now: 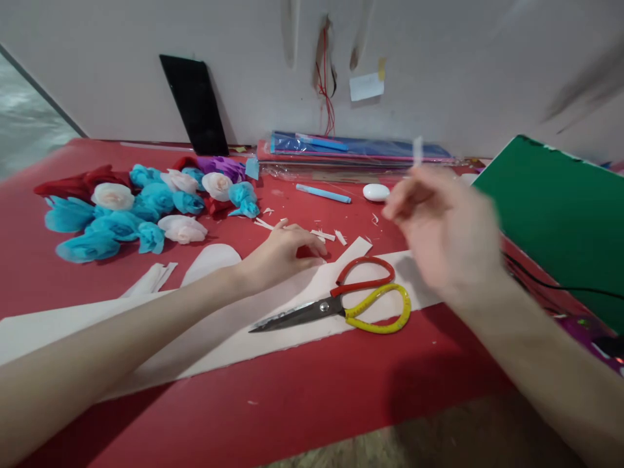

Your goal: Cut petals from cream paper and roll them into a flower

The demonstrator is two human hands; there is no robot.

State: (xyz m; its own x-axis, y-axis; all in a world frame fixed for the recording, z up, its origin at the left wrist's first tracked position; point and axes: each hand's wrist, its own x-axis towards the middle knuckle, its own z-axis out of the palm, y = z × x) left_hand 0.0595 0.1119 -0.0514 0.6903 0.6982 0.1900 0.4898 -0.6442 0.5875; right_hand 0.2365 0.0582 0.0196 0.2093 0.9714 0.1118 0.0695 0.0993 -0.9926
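My right hand (448,227) is raised over the right side of the table, slightly smeared by motion. A small whitish strip (418,151) sticks up from its pinched fingers; its material is hard to tell. My left hand (285,253) lies on the table at the far edge of a long white paper sheet (219,357), fingers loosely bent and apart, nothing visible in them. Close to its fingertips are several white paper scraps (322,235). Scissors (326,307) with one red and one yellow handle loop lie on the sheet, between my two hands.
Blue, white, red and purple fabric-like flowers (146,208) are heaped at the left. Behind are a light-blue pen (323,194), a white oval object (376,192) and plastic-wrapped sheets (361,153). A black panel (195,104) leans on the wall; a green board (560,221) stands right.
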